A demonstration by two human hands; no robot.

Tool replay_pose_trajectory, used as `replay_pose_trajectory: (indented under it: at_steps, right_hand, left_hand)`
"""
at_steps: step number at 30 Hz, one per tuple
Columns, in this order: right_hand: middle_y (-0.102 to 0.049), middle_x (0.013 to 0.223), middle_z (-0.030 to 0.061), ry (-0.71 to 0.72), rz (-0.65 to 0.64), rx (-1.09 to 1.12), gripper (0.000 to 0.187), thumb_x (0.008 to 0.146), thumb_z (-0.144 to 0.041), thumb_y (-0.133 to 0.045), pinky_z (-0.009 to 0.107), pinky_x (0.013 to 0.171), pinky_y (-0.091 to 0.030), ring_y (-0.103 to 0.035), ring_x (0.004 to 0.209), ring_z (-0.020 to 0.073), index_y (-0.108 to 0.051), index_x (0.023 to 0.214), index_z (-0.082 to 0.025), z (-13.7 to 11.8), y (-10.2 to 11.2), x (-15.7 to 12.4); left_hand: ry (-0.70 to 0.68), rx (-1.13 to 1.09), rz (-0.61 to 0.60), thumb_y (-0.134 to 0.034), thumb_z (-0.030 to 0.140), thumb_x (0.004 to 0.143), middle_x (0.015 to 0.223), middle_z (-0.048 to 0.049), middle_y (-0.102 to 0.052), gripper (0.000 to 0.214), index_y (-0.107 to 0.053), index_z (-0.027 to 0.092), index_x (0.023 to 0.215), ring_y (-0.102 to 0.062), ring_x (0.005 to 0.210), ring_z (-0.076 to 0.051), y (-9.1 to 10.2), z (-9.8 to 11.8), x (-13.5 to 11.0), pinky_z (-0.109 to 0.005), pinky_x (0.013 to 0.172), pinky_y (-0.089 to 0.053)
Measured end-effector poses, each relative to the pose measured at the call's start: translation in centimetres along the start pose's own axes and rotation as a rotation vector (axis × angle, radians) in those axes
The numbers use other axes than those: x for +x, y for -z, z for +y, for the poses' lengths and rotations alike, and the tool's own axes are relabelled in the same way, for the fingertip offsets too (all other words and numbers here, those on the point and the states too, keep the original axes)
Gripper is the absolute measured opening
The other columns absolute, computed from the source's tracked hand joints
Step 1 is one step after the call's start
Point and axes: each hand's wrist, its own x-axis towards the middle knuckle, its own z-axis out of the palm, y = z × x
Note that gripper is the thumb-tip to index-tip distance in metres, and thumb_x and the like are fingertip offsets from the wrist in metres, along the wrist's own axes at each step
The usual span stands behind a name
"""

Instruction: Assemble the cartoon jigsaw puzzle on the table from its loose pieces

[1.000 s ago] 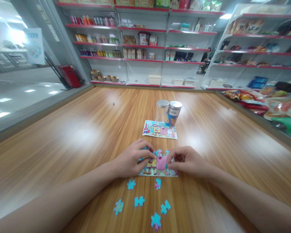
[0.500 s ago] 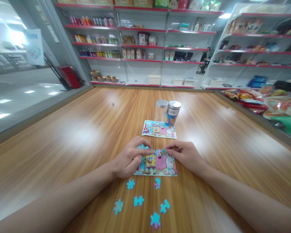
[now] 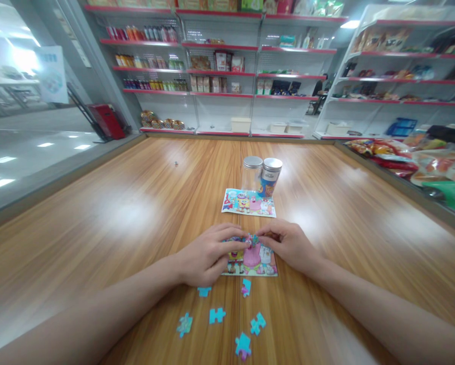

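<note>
A partly assembled cartoon jigsaw puzzle lies flat on the wooden table. My left hand covers its left part, fingers stretched across the surface and fingertips by the pink figure's head. At the puzzle's upper edge, my right hand pinches a small puzzle piece, thumb and forefinger closed; the fingers partly hide it. Several loose, mostly light-blue pieces lie nearer to me, among them a blue piece with pink, a plain blue piece and a greenish one. Another blue piece is partly under my left hand.
Beyond the puzzle lies a printed picture sheet with the same characters. A clear jar and a labelled jar, both silver-lidded, stand behind it. Packaged goods border the table's right side. Stocked shelves line the back.
My left hand has slid right across the puzzle, its fingertips now close to the right hand's, and it partly covers a loose blue piece. My right hand stays nearly in place at the upper edge.
</note>
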Motion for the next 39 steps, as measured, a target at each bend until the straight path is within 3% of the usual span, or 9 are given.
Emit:
replay_pose_trajectory:
  at_steps: [5, 31, 34, 39]
  right_hand:
    - [-0.071, 0.085, 0.0031, 0.051, -0.013, 0.001, 0.012, 0.092, -0.024, -0.066, 0.028, 0.070, -0.047, -0.061, 0.077, 0.0162, -0.077, 0.095, -0.021, -0.06, 0.04, 0.07]
    - [-0.069, 0.084, 0.0029, 0.035, 0.017, -0.008, 0.014, 0.089, -0.014, -0.062, 0.027, 0.067, -0.047, -0.062, 0.075, 0.0157, -0.075, 0.093, -0.020, -0.09, -0.05, -0.13]
    - [-0.070, 0.087, 0.0036, 0.056, 0.025, 0.005, 0.020, 0.088, -0.009, -0.058, 0.029, 0.071, -0.050, -0.064, 0.080, 0.0172, -0.074, 0.095, -0.020, -0.15, 0.02, -0.20]
    - [-0.071, 0.106, 0.0063, 0.180, -0.001, 0.022, 0.043, 0.079, 0.003, -0.051, 0.035, 0.092, -0.053, -0.066, 0.101, 0.0204, -0.075, 0.104, -0.022, 0.18, -0.08, -0.43]
  left_hand:
    - [0.005, 0.106, -0.016, -0.053, 0.014, 0.090, 0.142, -0.0127, -0.053, 0.049, -0.057, 0.024, 0.137, -0.050, 0.133, -0.030, -0.44, 0.33, 0.22, -0.052, 0.112, -0.045]
    - [0.024, 0.113, -0.033, -0.053, 0.015, 0.091, 0.143, -0.0115, -0.053, 0.046, -0.058, 0.023, 0.137, -0.050, 0.132, -0.029, -0.53, 0.27, 0.34, -0.050, 0.111, -0.045]
    - [0.021, 0.111, -0.032, -0.053, 0.014, 0.091, 0.143, -0.0113, -0.053, 0.047, -0.058, 0.023, 0.137, -0.049, 0.133, -0.029, -0.52, 0.29, 0.34, -0.050, 0.112, -0.044]
    - [0.024, 0.111, -0.040, -0.051, 0.015, 0.093, 0.144, -0.0114, -0.052, 0.046, -0.057, 0.023, 0.138, -0.048, 0.133, -0.028, -0.58, 0.23, 0.31, -0.049, 0.113, -0.042]
